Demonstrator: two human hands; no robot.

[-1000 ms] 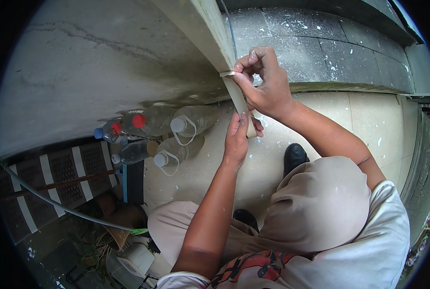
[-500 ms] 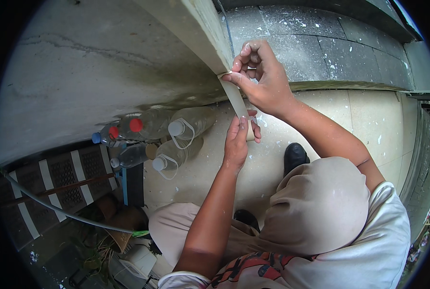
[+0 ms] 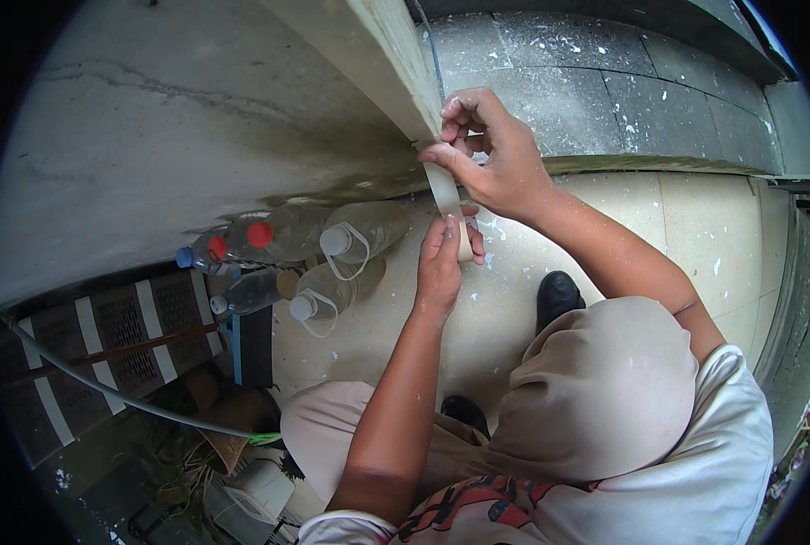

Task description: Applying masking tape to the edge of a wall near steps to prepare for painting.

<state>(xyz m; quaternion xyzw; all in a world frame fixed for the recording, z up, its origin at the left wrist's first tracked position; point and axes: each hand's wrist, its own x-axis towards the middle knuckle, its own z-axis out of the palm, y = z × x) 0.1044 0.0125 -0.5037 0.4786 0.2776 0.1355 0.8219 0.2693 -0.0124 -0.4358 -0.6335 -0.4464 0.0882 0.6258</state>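
A pale strip of masking tape (image 3: 443, 189) runs from the lower end of a whitish pillar edge (image 3: 405, 77) down to its roll (image 3: 465, 245). My left hand (image 3: 439, 263) grips that roll, the thumb on the near side and the fingers behind. Higher up, my right hand (image 3: 505, 168) is closed, its thumb pressing on the upper part of the strip beside the pillar's corner. The other right fingers curl close to the pillar's side. Whether the strip sticks to the surface under the thumb is hidden.
Several clear plastic bottles (image 3: 369, 227) stand along the stained wall (image 3: 196, 118) at left. A grey hose (image 3: 123, 395) crosses above flowerpots (image 3: 242, 418) at lower left. Paint-spotted grey ledge tiles (image 3: 550, 109) lie beyond my right hand. My dark shoe (image 3: 559, 300) rests on the tiled floor.
My right hand has shifted slightly downward, its thumb now lower on the tape. The left hand has moved a little left with the roll, and the stretch of tape between the hands looks shorter.
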